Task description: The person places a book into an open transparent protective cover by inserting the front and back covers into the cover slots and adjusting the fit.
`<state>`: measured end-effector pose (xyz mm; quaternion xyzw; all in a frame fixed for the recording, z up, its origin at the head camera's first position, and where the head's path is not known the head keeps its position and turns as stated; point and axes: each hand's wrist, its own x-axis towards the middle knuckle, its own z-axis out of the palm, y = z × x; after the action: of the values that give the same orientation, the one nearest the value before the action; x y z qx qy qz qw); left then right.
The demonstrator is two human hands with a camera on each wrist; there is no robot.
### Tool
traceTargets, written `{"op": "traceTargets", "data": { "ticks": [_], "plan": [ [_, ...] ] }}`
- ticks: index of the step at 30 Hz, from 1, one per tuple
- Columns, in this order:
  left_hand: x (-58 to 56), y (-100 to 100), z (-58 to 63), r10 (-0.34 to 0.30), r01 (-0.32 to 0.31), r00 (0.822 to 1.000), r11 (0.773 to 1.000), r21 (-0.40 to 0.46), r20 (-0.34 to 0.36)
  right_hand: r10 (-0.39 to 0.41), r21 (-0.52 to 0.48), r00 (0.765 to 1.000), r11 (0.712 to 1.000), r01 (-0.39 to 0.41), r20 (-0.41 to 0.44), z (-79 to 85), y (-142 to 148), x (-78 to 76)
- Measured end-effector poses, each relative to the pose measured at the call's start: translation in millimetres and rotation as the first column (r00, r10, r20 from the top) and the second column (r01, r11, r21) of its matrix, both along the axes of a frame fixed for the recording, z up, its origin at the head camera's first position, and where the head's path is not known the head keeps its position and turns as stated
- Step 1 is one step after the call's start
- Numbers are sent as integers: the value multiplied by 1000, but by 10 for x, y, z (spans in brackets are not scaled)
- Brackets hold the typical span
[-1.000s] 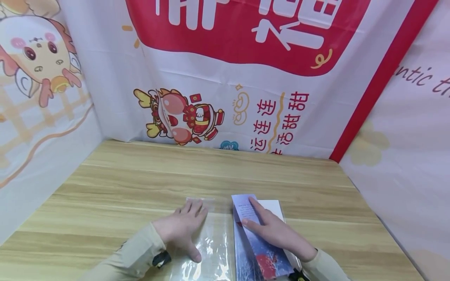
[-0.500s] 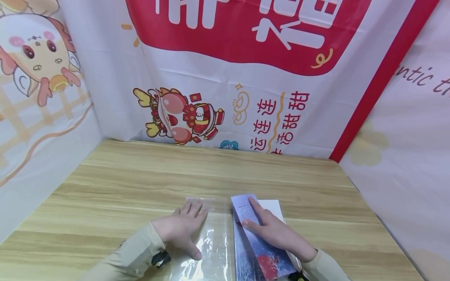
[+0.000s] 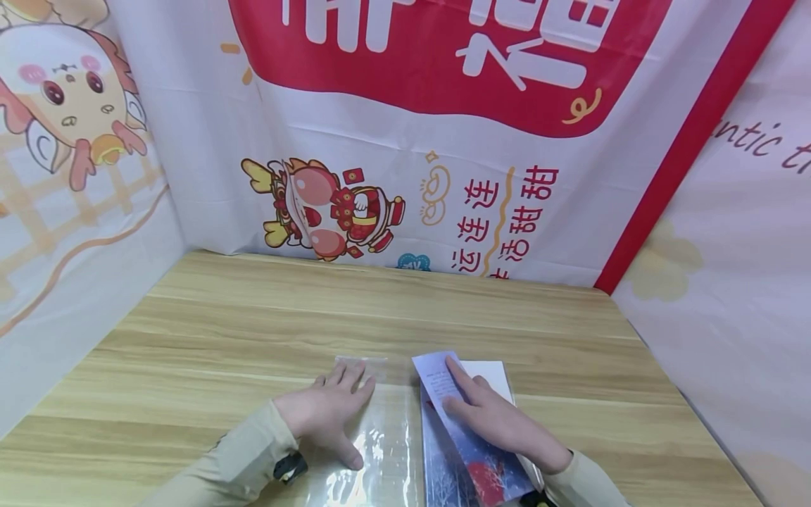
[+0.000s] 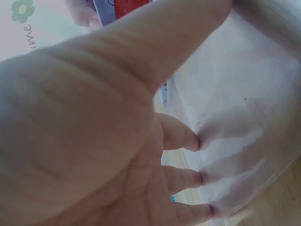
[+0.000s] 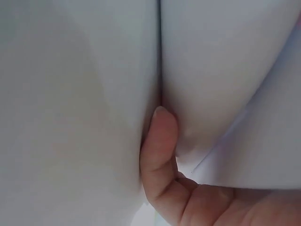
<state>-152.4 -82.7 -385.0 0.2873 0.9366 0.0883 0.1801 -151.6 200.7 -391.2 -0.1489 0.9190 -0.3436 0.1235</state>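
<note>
Left hand (image 3: 329, 417): fingers spread on clear sleeve (image 3: 388, 440)
Right hand (image 3: 493, 417): grips cover (image 3: 475, 452) of book (image 3: 437, 454)
Book: beneath it, toward desk's (image 3: 304, 310) near edge

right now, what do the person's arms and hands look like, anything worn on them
The left hand and right hand wear no gloves. Both arms have long beige sleeves. A small black device sits at the left wrist; a black one with yellow, partly hidden, at the right.
</note>
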Motion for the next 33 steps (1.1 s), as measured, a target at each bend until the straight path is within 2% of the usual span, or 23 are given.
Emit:
{"op": "traceTargets", "data": {
  "ticks": [5, 13, 17, 26, 33],
  "plan": [
    [19, 17, 2, -6, 6, 1000, 1000, 6, -12, 25, 7, 1000, 1000, -24, -11, 10, 13, 11],
    [-7, 75, -16, -39, 39, 989, 999, 0, -140, 75, 8, 997, 997, -75, -1, 31, 29, 3],
    [-16, 84, -25, -18, 21, 991, 999, 25, -132, 84, 11, 996, 996, -84, -3, 30, 34, -2],
    [-34, 90, -33, 64, -55, 996, 990, 128, -67, 80, -7, 997, 997, -80, -14, 35, 16, 3],
    [-46, 107, -32, 66, -57, 994, 993, 101, -88, 87, -19, 996, 996, -87, -13, 33, 15, -4]
  ]
}}
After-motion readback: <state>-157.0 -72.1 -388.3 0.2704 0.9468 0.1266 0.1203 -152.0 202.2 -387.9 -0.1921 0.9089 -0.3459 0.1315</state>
